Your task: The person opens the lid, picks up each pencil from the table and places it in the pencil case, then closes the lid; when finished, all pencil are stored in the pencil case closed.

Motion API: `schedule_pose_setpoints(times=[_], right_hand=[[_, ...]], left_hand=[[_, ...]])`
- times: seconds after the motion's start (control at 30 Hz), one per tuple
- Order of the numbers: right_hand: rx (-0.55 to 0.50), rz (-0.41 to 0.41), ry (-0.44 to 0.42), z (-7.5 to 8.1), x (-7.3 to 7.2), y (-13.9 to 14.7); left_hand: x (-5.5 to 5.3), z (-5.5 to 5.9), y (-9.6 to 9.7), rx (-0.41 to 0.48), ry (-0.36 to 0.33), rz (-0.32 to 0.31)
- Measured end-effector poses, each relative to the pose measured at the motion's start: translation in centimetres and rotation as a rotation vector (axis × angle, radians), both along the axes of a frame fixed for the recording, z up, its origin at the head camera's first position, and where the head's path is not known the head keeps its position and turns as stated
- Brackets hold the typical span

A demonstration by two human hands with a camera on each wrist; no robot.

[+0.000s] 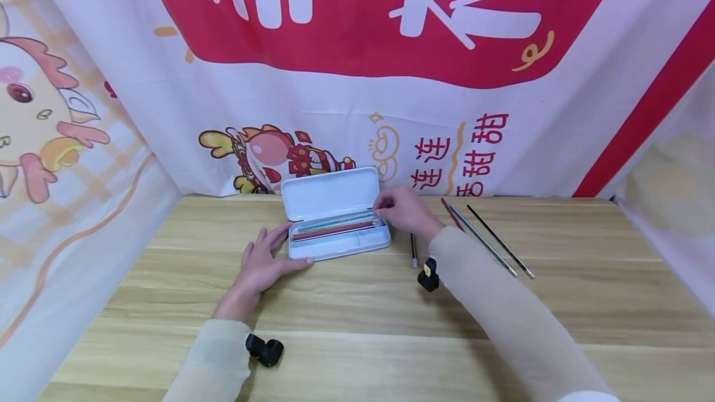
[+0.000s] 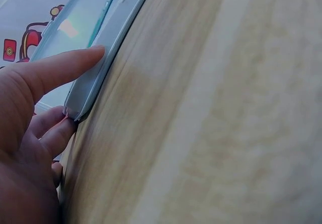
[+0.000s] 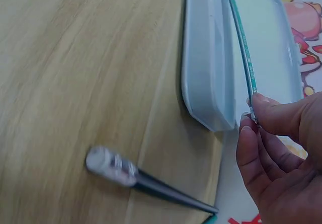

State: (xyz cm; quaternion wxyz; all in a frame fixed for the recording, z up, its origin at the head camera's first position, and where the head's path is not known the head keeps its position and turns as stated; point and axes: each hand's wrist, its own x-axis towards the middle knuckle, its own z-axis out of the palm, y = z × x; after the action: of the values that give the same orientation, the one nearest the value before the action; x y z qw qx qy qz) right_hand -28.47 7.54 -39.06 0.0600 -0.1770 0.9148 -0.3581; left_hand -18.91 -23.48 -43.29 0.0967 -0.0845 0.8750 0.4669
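An open pale blue pencil case point(image 1: 331, 194) sits near the table's back edge, with its lid raised against the cloth. Several pencils lie in it, a red pencil point(image 1: 335, 232) among them. My left hand point(image 1: 262, 265) holds the case by its left end, thumb point(image 2: 70, 68) on the front wall and fingers at the corner. With thumb and fingertips, my right hand point(image 1: 406, 209) pinches the end of a green pencil point(image 3: 243, 45), which lies slantwise over the case. Its far end is out of the right wrist view.
Just right of the case lies a dark pencil point(image 1: 414, 250), partly under my right hand. Farther right are a red pencil point(image 1: 451, 213), a green pencil point(image 1: 486, 242) and a black pencil point(image 1: 501, 242). A printed cloth point(image 1: 346, 98) hangs behind the wooden table point(image 1: 346, 315).
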Motion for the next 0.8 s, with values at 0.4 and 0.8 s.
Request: schedule_pose_setpoints(times=[0.4, 0.8], right_hand=[[0.050, -0.023, 0.025, -1.2, -1.0, -1.2], [0.090, -0.045, 0.022, -2.0, -1.0, -1.5]], left_hand=[[0.2, 0.1, 0.3, 0.014, -0.012, 0.013], [0.2, 0.1, 0.2, 0.006, 0.003, 0.010]])
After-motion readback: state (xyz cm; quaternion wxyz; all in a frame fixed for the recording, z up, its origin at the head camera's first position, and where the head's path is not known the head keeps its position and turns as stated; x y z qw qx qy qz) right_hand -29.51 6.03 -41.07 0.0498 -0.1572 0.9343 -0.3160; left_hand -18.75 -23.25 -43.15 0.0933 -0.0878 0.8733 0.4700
